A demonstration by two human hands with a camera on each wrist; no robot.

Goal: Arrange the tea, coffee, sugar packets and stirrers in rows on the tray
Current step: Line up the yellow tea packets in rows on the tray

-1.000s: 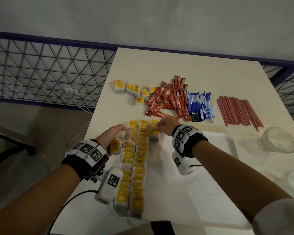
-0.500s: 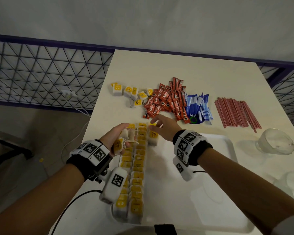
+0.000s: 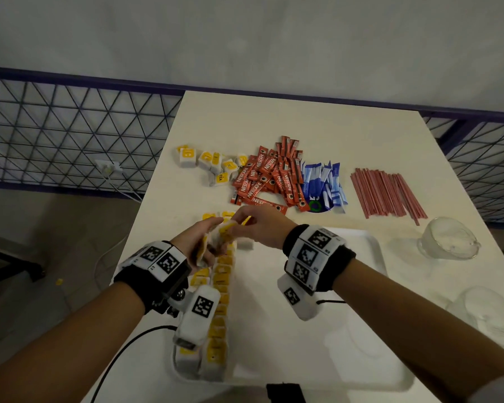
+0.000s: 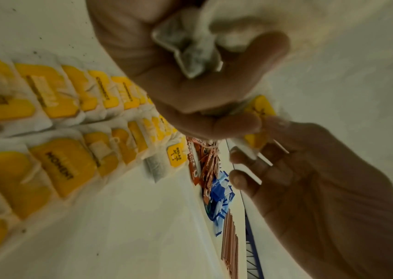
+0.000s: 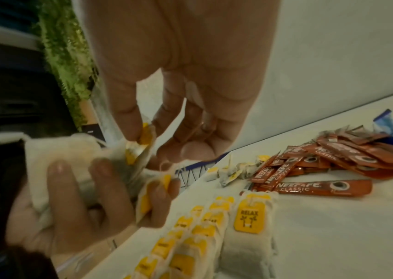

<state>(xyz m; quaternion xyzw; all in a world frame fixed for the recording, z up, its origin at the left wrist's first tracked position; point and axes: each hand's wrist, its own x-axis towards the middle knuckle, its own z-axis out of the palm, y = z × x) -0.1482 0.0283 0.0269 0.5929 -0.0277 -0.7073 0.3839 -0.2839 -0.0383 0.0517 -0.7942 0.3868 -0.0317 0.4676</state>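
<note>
My left hand (image 3: 204,242) grips a bunch of white tea bags (image 5: 71,166) with yellow tags above the tray's far left corner. My right hand (image 3: 253,225) meets it there, and its thumb and forefinger pinch one tea bag (image 5: 140,145) at the top of that bunch. Two rows of tea bags (image 3: 218,289) run down the left side of the white tray (image 3: 317,353), and one tea bag (image 5: 247,232) heads a third row. Loose tea bags (image 3: 213,167), red coffee sticks (image 3: 271,175), blue sugar packets (image 3: 323,181) and red stirrers (image 3: 386,193) lie beyond the tray.
Two clear glass cups (image 3: 448,242) (image 3: 489,315) stand right of the tray near the table's right edge. A metal mesh railing (image 3: 70,135) runs behind the table. A cable (image 3: 122,353) trails from my left wrist over the table's left edge.
My right hand left the third-row tea bag on the tray, rose and swung left to the bunch in my left hand. My left hand lifted slightly towards it.
</note>
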